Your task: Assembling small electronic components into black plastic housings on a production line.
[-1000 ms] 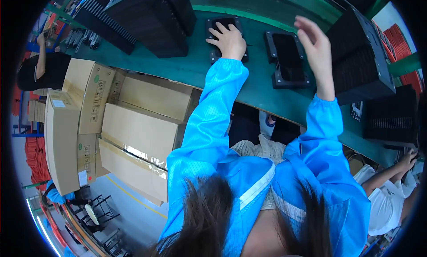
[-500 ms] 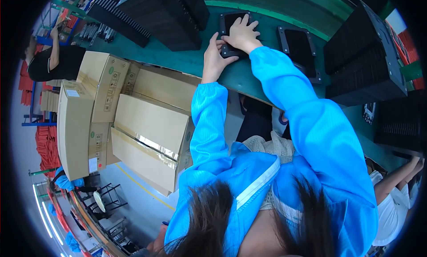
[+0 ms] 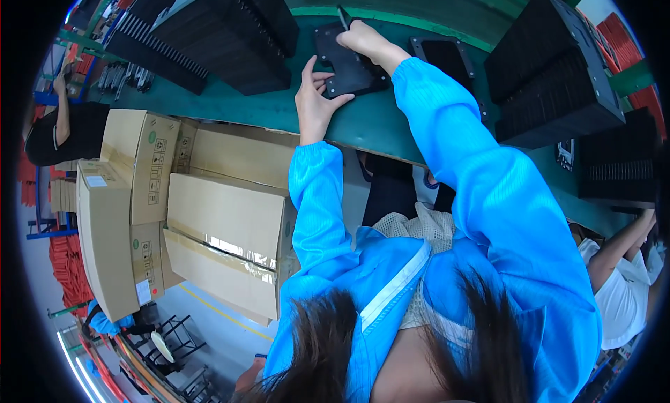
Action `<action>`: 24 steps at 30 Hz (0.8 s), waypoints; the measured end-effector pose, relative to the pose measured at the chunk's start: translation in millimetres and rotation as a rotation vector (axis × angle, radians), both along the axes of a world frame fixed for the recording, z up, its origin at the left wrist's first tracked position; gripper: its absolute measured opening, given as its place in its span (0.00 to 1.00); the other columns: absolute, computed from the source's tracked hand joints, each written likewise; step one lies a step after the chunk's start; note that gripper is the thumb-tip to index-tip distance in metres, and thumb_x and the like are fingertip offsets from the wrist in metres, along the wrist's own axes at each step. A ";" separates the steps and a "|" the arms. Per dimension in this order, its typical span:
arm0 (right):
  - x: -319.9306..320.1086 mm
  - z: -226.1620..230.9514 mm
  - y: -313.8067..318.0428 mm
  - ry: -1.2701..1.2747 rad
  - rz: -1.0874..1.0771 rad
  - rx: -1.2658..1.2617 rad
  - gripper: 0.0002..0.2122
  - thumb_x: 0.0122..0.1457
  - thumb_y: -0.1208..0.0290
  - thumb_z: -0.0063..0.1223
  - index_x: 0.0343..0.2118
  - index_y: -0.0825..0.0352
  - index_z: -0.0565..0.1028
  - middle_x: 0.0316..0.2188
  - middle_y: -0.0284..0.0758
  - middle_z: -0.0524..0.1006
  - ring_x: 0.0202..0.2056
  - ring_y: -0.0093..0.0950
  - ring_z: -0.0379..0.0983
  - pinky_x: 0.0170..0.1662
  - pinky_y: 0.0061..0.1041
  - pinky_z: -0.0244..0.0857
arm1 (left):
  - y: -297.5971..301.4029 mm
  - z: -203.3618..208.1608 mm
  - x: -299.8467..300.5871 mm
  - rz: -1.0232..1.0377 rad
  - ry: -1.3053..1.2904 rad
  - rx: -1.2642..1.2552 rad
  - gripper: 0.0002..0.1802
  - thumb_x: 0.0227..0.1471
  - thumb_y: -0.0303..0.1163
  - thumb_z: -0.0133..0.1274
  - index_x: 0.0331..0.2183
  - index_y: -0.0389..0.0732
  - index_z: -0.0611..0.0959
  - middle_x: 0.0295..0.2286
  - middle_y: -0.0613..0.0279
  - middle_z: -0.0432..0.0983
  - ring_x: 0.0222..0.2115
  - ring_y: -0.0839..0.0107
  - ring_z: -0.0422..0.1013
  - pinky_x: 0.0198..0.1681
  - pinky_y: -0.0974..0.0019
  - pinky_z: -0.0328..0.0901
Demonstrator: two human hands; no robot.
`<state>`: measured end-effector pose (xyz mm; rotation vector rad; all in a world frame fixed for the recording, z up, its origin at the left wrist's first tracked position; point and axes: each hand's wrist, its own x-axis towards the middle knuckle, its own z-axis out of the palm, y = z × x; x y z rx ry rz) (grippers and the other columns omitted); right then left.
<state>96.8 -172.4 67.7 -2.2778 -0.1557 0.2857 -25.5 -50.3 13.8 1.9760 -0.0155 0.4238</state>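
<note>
A flat black plate (image 3: 349, 69) with a stepped outline and small round fasteners lies on the green tabletop. My left hand (image 3: 317, 101) is at its near left corner, with the thumb along the near edge and the fingers bent against the left side. Over the plate's far right part, my right hand (image 3: 364, 40) is closed around a slim dark stick-like tool (image 3: 342, 18). The tool's upper end sticks out past the fingers; its lower end is hidden. To the right lies another black plate (image 3: 444, 60), partly covered by my right sleeve.
Tall stacks of black plates stand on the left (image 3: 220, 36) and on the right (image 3: 551, 75) of the green table (image 3: 272, 113). Cardboard boxes (image 3: 223, 214) crowd the table's near left side. Other people are at the far left (image 3: 70, 131) and right edge (image 3: 621, 298).
My right hand was spread flat over the plate; now it is closed around the slim dark tool. My left hand stays at the plate's corner. The whole view has shifted slightly.
</note>
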 end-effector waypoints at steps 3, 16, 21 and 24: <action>2.8 0.9 -9.1 0.018 -0.020 0.105 0.18 0.48 0.73 0.50 0.42 0.77 0.72 0.36 0.49 0.75 0.40 0.42 0.72 0.40 0.40 0.65 | -0.7 -0.2 2.8 -0.009 -0.013 0.004 0.56 0.24 0.20 0.72 0.57 0.38 0.62 0.38 0.53 0.75 0.40 0.66 0.73 0.48 0.63 0.70; -103.7 13.6 -137.4 -0.667 0.067 0.126 0.29 0.50 0.84 0.42 0.59 0.71 0.58 0.49 0.52 0.69 0.49 0.44 0.69 0.52 0.31 0.64 | 0.4 -3.0 -1.7 0.005 -0.024 0.013 0.54 0.26 0.21 0.72 0.57 0.37 0.62 0.38 0.54 0.74 0.40 0.66 0.73 0.48 0.63 0.70; -126.8 -9.0 -165.0 -0.624 -0.113 -0.396 0.30 0.50 0.86 0.47 0.60 0.72 0.56 0.57 0.52 0.61 0.56 0.54 0.59 0.56 0.46 0.59 | -2.5 -1.8 -0.1 -0.007 -0.032 0.022 0.53 0.26 0.21 0.72 0.56 0.38 0.63 0.39 0.54 0.74 0.40 0.66 0.73 0.48 0.63 0.70; -124.0 -16.0 -161.3 -0.586 -0.157 -0.504 0.31 0.50 0.85 0.48 0.60 0.72 0.56 0.58 0.52 0.59 0.56 0.57 0.57 0.53 0.55 0.59 | -3.6 1.2 -1.5 -0.014 -0.008 0.045 0.51 0.30 0.22 0.71 0.56 0.37 0.63 0.40 0.53 0.73 0.41 0.67 0.72 0.49 0.64 0.69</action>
